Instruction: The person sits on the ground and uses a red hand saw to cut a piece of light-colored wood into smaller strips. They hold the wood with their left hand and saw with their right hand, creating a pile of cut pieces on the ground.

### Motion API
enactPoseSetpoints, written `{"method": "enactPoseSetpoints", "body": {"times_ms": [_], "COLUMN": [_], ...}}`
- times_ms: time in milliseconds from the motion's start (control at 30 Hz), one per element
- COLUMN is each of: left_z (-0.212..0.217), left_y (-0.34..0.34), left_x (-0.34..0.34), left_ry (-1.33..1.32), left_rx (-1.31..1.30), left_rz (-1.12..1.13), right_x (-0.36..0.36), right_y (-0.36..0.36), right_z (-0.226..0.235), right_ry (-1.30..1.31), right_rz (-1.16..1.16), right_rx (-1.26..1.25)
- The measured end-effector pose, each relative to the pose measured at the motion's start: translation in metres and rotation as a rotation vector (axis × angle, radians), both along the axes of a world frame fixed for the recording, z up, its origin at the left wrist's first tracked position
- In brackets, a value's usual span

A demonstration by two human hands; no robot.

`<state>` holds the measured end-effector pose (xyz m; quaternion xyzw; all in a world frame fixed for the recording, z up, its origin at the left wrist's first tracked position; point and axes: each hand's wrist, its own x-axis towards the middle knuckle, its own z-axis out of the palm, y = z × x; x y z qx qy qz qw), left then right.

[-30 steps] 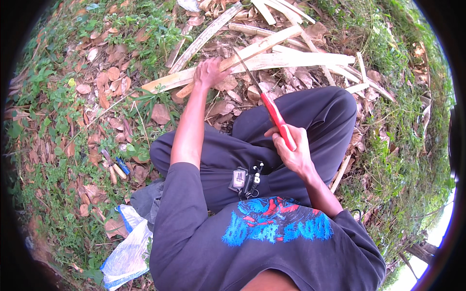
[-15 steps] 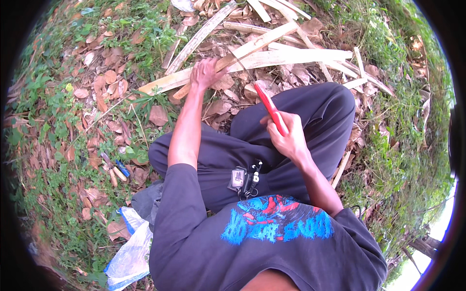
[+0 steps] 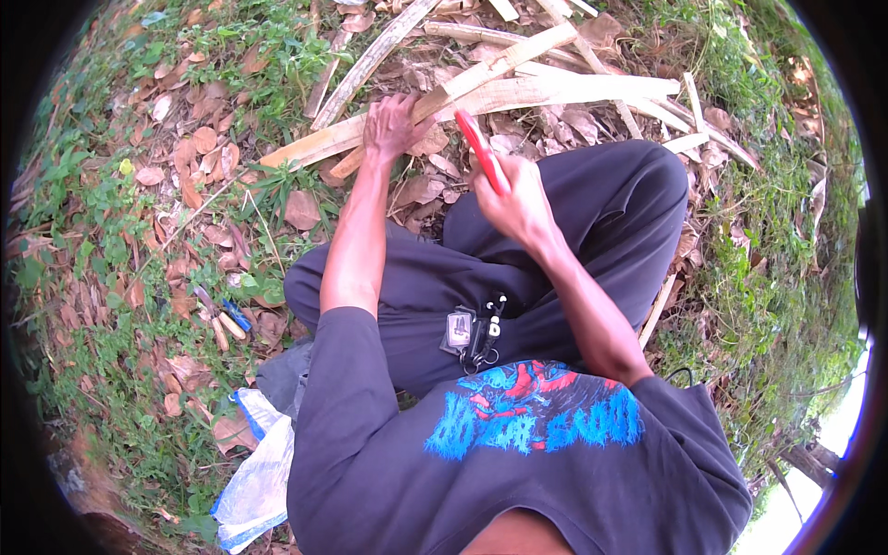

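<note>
I sit on the ground with my legs crossed. My left hand [image 3: 393, 125] reaches forward and grips a long pale split strip of wood [image 3: 504, 65] that lies slanted across the ground. My right hand [image 3: 518, 199] is closed around the red handle of a knife [image 3: 481, 148], held up just right of the left hand and close to the strip. The blade itself is hard to make out against the wood.
More pale split strips [image 3: 592, 91] are piled ahead, among dry brown leaves and grass. Small tools with a blue part [image 3: 227, 319] lie at my left. A white and blue plastic bag [image 3: 259, 462] lies by my left hip. Keys hang at my waist [image 3: 476, 333].
My right hand with the red-handled knife has risen and moved forward toward the strip. My left hand has stayed on the strip.
</note>
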<state>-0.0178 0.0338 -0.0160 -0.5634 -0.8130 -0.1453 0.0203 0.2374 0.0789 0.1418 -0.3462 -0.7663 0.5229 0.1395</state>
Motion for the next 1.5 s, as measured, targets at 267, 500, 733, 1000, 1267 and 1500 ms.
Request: {"method": "enactPoseSetpoints", "body": {"times_ms": [267,500,733,1000,1267,1500], "left_z": [0.000,0.001,0.011,0.006,0.006,0.002], "left_y": [0.002,0.005,0.014,0.006,0.001,0.001], "left_x": [-0.012,-0.006,-0.001,-0.004,-0.003,-0.012], "left_ry": [-0.043,-0.099,-0.064,-0.040,0.002,-0.060], "left_rx": [-0.068,-0.080,-0.042,-0.038,-0.010,-0.052], "left_rz": [0.027,0.026,-0.005,0.022,0.023,0.007], "right_x": [0.033,0.005,0.011,0.044,0.049,-0.005], "right_y": [-0.014,0.005,0.020,-0.005,-0.020,-0.011], "right_z": [0.004,-0.012,-0.019,-0.004,0.011,-0.017], "right_ry": [0.013,0.040,0.033,0.089,0.062,0.098], "right_rz": [0.041,0.012,-0.001,0.055,0.065,-0.085], "right_rx": [-0.053,0.076,0.076,0.069,-0.009,0.276]}}
